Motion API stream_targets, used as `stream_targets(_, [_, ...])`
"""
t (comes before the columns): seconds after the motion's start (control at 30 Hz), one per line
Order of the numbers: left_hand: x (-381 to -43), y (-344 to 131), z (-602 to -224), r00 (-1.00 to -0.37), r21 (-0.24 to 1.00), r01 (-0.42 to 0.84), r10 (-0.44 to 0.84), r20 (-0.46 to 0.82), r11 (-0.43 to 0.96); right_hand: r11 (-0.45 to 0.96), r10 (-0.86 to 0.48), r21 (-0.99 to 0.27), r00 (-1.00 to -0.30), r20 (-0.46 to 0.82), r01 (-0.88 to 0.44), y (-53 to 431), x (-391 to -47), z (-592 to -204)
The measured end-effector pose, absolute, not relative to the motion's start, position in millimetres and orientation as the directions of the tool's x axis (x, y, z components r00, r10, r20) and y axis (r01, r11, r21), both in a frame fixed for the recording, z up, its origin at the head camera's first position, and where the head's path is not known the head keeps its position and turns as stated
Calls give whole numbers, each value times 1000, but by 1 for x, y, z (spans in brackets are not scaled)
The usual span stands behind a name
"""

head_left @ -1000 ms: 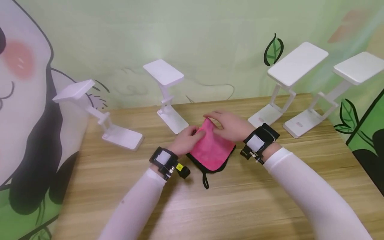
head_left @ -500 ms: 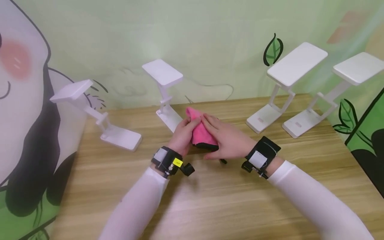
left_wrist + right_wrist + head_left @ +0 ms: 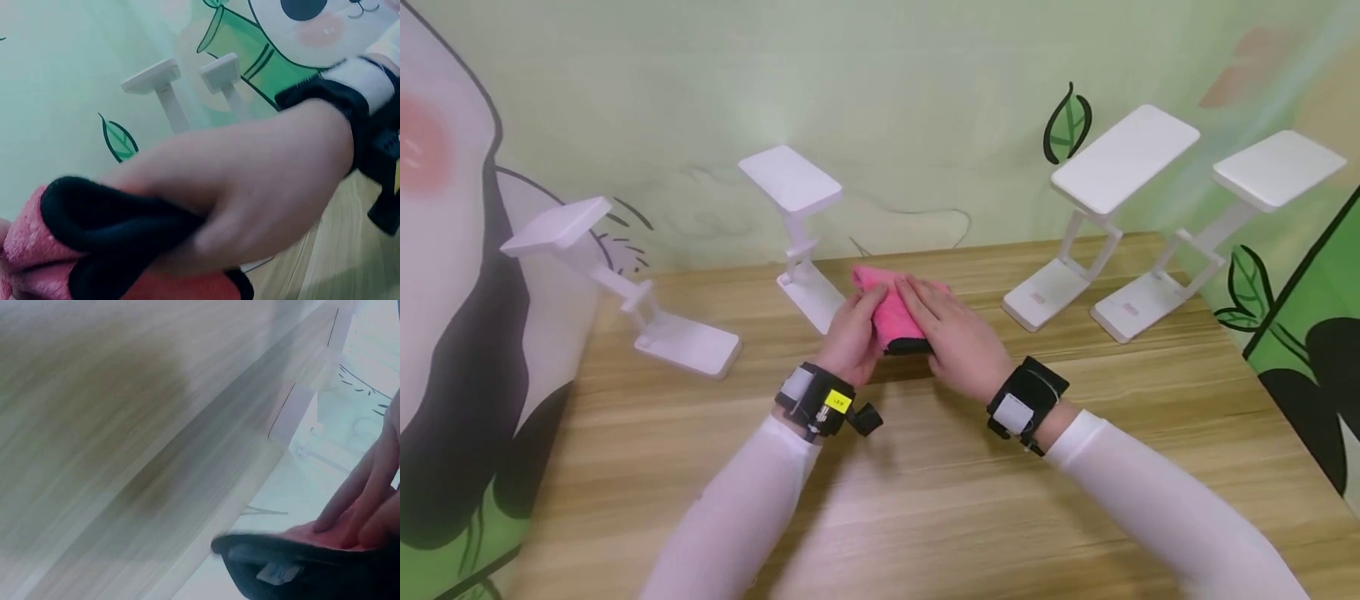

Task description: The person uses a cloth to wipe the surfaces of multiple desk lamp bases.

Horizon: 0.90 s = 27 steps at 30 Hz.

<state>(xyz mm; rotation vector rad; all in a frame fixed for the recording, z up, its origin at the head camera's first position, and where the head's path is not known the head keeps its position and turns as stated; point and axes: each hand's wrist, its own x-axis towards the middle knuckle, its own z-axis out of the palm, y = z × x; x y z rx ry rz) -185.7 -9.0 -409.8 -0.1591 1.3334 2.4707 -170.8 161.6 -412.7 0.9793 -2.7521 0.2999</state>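
Observation:
A pink cloth with black edging [image 3: 897,321] is folded into a small bundle near the middle of the wooden table. My left hand [image 3: 852,340] grips its left side, thumb on top. My right hand [image 3: 967,343] lies across its right side with straight fingers pressing on the pink face. In the left wrist view, the black edging [image 3: 125,219] shows doubled folds beside the hand. The right wrist view shows a small pale label [image 3: 279,573] on the dark edge. The cloth's underside and most left fingertips are hidden in the head view.
Several white folding desk lamps stand around: one at far left [image 3: 688,343], one behind my left hand [image 3: 812,296], and two at right, the nearer lamp [image 3: 1048,293] and the outer lamp [image 3: 1142,304]. Behind the table [image 3: 880,517] rises a painted wall [image 3: 910,117].
The cloth went from spread out to folded over into a compact bundle. My right hand shifted from pinching its top corner to lying flat over it. The head view turned slightly right.

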Motion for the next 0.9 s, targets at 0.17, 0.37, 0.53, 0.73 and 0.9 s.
stream_targets(0.17, [-184, -16, -415, -939, 817, -334, 242, -244, -470, 774, -579, -143, -780, 237, -617, 161, -170, -411])
stream_targets(0.37, [-185, -32, -424, -959, 911, -226, 244, -145, -345, 782, -555, -191, -802, 220, -593, 164, -173, -400])
stream_targets(0.53, [-190, -78, -432, -949, 919, 211, 297, 111, 333, 827, -496, -206, -851, 173, -524, 167, -185, -386])
stream_targets(0.73, [-189, -153, -425, -933, 379, 355, 299, 199, 854, 866, -445, -220, -892, 73, -450, 170, -207, -370])
stream_targets(0.9, [-176, -209, -426, -966, 385, 208, 127, 227, 899, 883, -423, -214, -906, 26, -418, 173, -219, -356])
